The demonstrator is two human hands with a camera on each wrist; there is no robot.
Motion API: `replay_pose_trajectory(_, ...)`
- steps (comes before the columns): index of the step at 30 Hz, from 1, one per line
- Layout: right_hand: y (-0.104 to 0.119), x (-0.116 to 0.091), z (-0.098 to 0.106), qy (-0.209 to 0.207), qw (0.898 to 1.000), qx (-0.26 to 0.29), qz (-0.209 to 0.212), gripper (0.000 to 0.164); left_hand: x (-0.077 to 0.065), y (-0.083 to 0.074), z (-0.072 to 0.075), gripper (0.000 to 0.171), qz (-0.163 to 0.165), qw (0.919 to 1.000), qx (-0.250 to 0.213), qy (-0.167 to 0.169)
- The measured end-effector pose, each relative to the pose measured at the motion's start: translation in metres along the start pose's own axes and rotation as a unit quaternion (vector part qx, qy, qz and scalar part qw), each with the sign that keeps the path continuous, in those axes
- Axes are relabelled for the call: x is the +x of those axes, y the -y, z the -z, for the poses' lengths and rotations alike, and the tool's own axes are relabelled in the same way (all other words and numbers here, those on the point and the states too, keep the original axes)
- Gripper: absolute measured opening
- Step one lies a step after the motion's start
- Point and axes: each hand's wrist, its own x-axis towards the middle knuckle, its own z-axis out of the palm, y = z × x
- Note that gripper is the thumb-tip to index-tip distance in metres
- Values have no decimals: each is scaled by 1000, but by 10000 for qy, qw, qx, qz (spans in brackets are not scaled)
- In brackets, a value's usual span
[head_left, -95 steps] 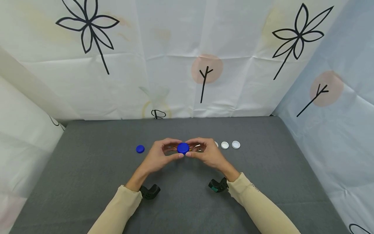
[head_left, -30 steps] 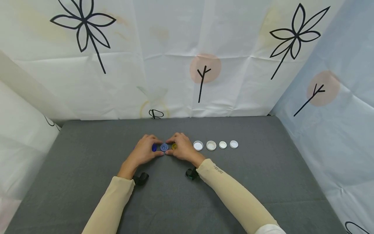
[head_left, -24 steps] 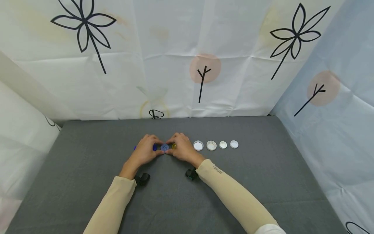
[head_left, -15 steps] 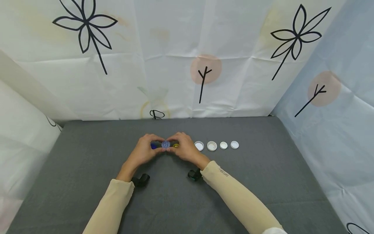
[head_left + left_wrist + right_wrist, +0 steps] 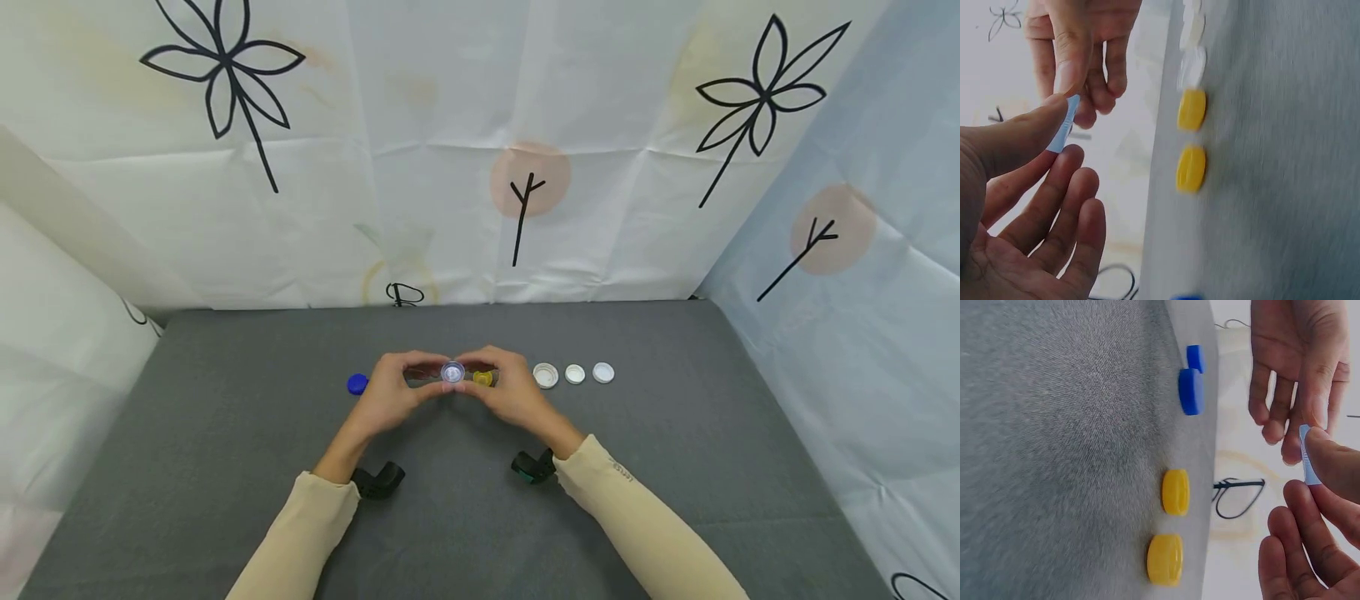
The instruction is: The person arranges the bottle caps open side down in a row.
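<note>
Between the fingertips of both hands is a pale blue, see-through bottle cap (image 5: 452, 372), raised off the table. My left hand (image 5: 393, 390) pinches its left side with thumb and forefinger. On the opposite side, my right hand (image 5: 516, 390) pinches it the same way. Seen edge-on in the left wrist view, the pale cap (image 5: 1065, 127) is thin and ridged; the remaining fingers are loosely bent. Past the right thumb a yellow cap (image 5: 482, 379) shows on the table. The right wrist view has two yellow caps (image 5: 1175, 492) and two dark blue caps (image 5: 1191, 392) below the hands.
To the right of the hands several white caps (image 5: 545, 376) stand in a row. One dark blue cap (image 5: 357, 384) lies left of the left hand. The grey cloth-covered table (image 5: 465, 533) ends at a white printed curtain (image 5: 442, 200) behind and at the sides.
Earlier both hands held a dark blue cap, since set down at the left. They then took the pale blue cap from the table, lifted it and carried it rightward.
</note>
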Motion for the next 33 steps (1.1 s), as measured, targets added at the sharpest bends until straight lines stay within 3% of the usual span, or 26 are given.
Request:
replay_pose_trajectory(6, 0, -18, 12, -98, 9998, 180, -32, 30, -1, -5, -13, 27, 66, 9982, -544, 222)
replay_pose_trajectory(11, -1, -28, 17, -68, 9994, 341, -75, 29, -2, -4, -19, 29, 204, 9905, -1264, 500)
replay_pose_trajectory(15, -3, -33, 20, -27, 9991, 426, -84, 29, -2, -3, -22, 28, 694, 9793, -1786, 652)
replay_pose_trajectory(20, -2, -35, 22, 58, 9984, 550, -89, 28, -3, -5, -26, 26, 1118, 9732, -1931, 555)
replay_pose_trajectory(27, -4, -34, 25, 79, 9967, 798, -136, 20, -3, -8, -29, 23, 977, 9736, -2029, 384)
replay_pose_trajectory(33, -4, -33, 24, -146, 9963, 845, -37, 15, -1, -10, -29, 22, 1021, 9711, -2131, 353)
